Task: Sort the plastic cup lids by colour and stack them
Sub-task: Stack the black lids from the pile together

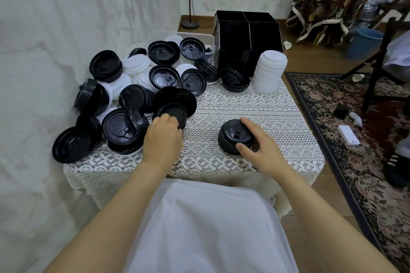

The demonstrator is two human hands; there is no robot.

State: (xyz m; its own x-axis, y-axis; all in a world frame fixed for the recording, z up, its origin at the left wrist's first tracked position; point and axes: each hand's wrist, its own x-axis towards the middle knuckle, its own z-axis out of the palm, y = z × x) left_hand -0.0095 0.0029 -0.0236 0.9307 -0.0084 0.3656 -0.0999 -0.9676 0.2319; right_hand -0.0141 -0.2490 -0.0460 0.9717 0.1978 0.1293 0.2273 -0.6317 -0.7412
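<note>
- The person's left grip (163, 139) reached into the near edge of the heap. Its fingers curled over the rim of a black lid (172, 113), which stood tilted against the lids behind it.
- The right grip (261, 142) closed on a short black stack (231, 137), with the thumb on its near side and the forefinger round its far side. The stack sat upright on the counter (244, 104), well apart from the heap, and its top lid showed a small flip tab.
- The mixed heap (124, 86) of black and white lids covered the left half of the counter up to the wall. Some lids lay flat, some leaned on edge, and one hung over the near-left corner.
- A tall white stack (269, 71) stood at the far right of the counter. It leaned a little and was just beside a black divided box (246, 35).
- A second black stack (235, 81), low and slightly askew, sat between the heap and the white stack, in front of the box.
- A clear tub (199, 36) stood behind the heap, with more lids in it.
- A lace cloth (221, 162) covered the counter and hung over its near edge.
- On the floor to the right lay a patterned rug (355, 173) with a white phone (348, 135) on it. Farther off were a blue bin (366, 43) and a tipped paper cup (287, 45).
</note>
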